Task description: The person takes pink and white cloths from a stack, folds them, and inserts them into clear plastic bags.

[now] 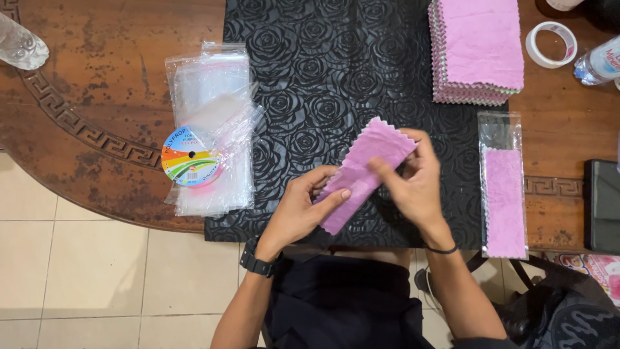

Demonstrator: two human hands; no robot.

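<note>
At ten o'clock, in the far left corner of the wooden table (97,77), the end of a clear plastic bottle (19,45) pokes into view. Toward nine o'clock lies a stack of clear plastic sleeves (210,123), with a round rainbow-coloured label on its near end, resting partly on the wood and partly on the black rose-embossed mat (323,77) that covers the middle of the table.

At the centre, just above the mat's near edge, the left hand (300,210) grasps a folded pink cloth (365,171) with zigzag edges, thumb on top and fingers underneath at the cloth's lower end. The cloth slants up toward one o'clock. The right hand (413,184) grasps the same cloth from the other side, thumb pressed on its upper face, fingers curled behind its top edge. A black watch sits on the left wrist, a thin black band on the right.

At one o'clock stands a neat stack of pink cloths (478,48) on the mat's far right corner. At three o'clock a pink cloth already packed in a clear sleeve (504,187) lies lengthwise. Beyond it, at two o'clock, sit a roll of clear tape (551,44) and a water bottle (597,61); a dark flat device (602,207) lies at the right edge.
</note>
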